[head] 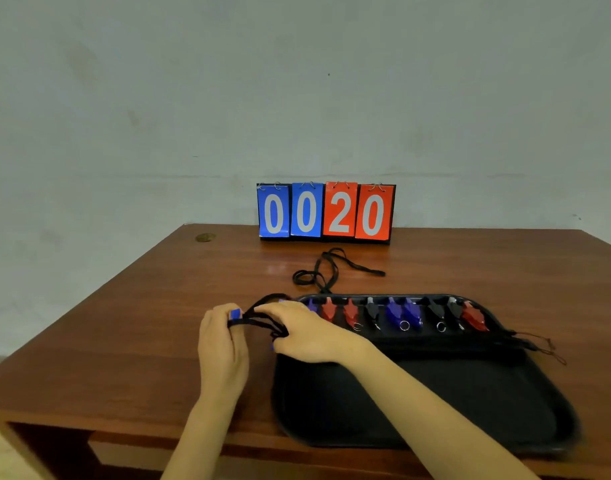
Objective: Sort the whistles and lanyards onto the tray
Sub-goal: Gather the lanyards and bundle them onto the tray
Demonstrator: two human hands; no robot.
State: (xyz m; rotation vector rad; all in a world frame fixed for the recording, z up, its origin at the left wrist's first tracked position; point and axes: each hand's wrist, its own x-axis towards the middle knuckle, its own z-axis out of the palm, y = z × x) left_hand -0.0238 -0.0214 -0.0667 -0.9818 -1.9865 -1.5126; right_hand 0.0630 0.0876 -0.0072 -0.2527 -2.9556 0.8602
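The wooden table (131, 341) carried a black tray (435, 403) on its right part, and behind it stood a score flip board (326, 212) against the wall. Along the far side of the tray lay a row of whistles (401, 315) in blue, red and black, some with small metal rings, and a bundle of dark cords (525, 344) rested at the right rim. One loose black lanyard (326, 271) lay on the table between the board and the tray, apart from both. Just left of the tray, the left hand (221, 344) pinched a black lanyard (259, 318) together with a small blue whistle (235, 313), and the right hand (304, 332) had its fingers curled around the same strands. Such a cord was probably soft, very light and easy to tangle, so I think it was better to gather it into loops and to hold it at the folded middle. The whistle seemed to be hard, smooth plastic, light, and it could slip; its body or its ring looked a safer place to take it.
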